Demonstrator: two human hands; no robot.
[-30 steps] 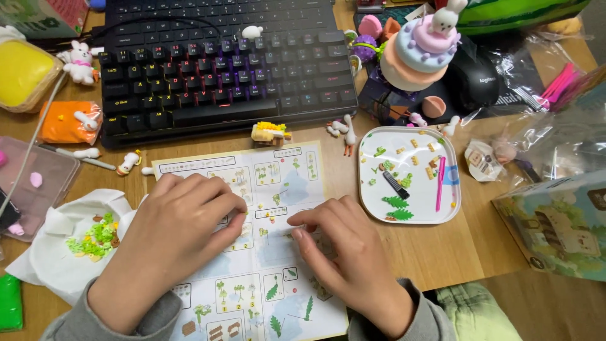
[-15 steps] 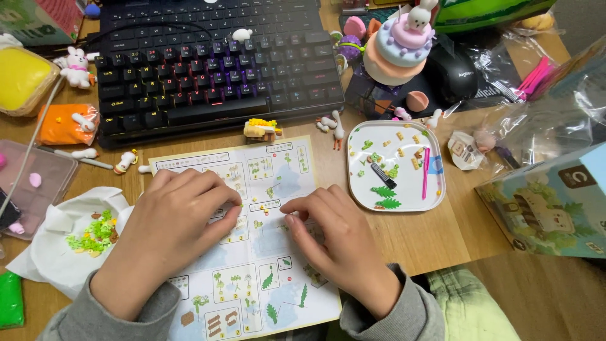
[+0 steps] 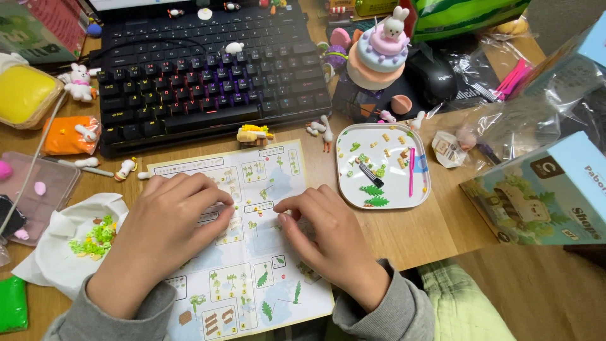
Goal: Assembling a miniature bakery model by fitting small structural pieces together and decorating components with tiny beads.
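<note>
Head view, hands: left hand [image 3: 161, 237] lies palm down on the instruction sheet [image 3: 243, 240], fingers curled loosely and pressed onto the paper near its middle. Right hand [image 3: 328, 237] also rests on the sheet, fingertips drawn together near the left hand's; whether they pinch a small piece I cannot tell, the tips cover it.

Head view, sheet: printed with step pictures of small green plants, flat on the wooden desk [image 3: 429, 233], its lower edge hanging just past the desk's near edge.

Head view, right side: white tray [image 3: 344, 180] just beside the sheet holds tiny green and yellow bricks, a dark tool and a pink tool [image 3: 411, 170]. Picture box [image 3: 543, 196] stands at the desk corner, clear bags behind it.

Head view, left side: white cloth [image 3: 47, 252] with loose green bits touches the left wrist area; clear lidded case [image 3: 31, 196] beyond it.

Head view, far side: black keyboard [image 3: 208, 76] with small animal figures around it; a small yellow brick model [image 3: 254, 134] between keyboard and sheet.

Risk, judged: a wrist sliding left could drag the cloth and scatter the green bits. A sleeve sweeping right could tip the tray, since it sits close to the sheet. The sheet's overhang could let it slip off if the hands lift. Any tiny piece under the fingertips could roll away unseen.
</note>
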